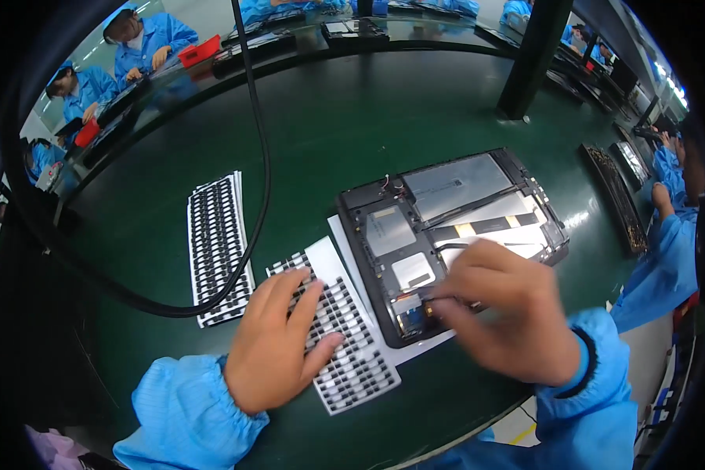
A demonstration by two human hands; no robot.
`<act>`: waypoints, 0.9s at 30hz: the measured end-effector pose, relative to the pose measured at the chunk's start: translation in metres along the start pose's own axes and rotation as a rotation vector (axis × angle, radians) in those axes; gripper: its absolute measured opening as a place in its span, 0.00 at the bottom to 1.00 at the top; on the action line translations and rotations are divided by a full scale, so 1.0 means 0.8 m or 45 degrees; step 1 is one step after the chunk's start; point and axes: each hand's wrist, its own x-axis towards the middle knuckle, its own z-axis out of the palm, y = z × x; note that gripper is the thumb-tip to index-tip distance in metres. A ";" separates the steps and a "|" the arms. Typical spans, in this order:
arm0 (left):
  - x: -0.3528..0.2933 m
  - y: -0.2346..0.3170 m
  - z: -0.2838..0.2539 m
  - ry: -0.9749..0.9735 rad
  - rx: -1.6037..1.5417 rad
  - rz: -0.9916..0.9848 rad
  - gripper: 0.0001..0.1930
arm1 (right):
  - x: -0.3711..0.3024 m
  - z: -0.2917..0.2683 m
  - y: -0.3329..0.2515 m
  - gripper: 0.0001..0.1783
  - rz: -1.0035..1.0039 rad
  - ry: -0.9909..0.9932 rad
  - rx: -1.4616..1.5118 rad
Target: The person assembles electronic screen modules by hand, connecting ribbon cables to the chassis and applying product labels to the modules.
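Green desk (321, 117) is carrying an opened device (446, 229) at right; the left hand (274, 341) is resting wide on a patterned sheet (356, 356); above the device the right hand (517, 317), narrow, load unclear, should be working gently.

Green tabletop (313, 149) with opened device (442, 219), black-and-white sheets (356, 345) to its left, long dark object (615, 200) to its right.
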 end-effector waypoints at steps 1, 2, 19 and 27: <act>-0.006 -0.008 0.005 -0.007 0.056 0.010 0.25 | 0.017 0.013 -0.019 0.06 -0.019 -0.143 -0.016; -0.007 -0.010 0.005 0.002 0.057 0.030 0.27 | 0.030 0.036 -0.024 0.04 -0.160 -0.092 -0.196; -0.004 -0.007 0.004 -0.034 0.082 -0.053 0.31 | 0.066 0.133 -0.015 0.03 -0.043 0.217 -0.357; -0.002 -0.003 0.007 -0.120 0.075 -0.105 0.29 | 0.042 0.077 -0.007 0.07 -0.216 0.374 -0.109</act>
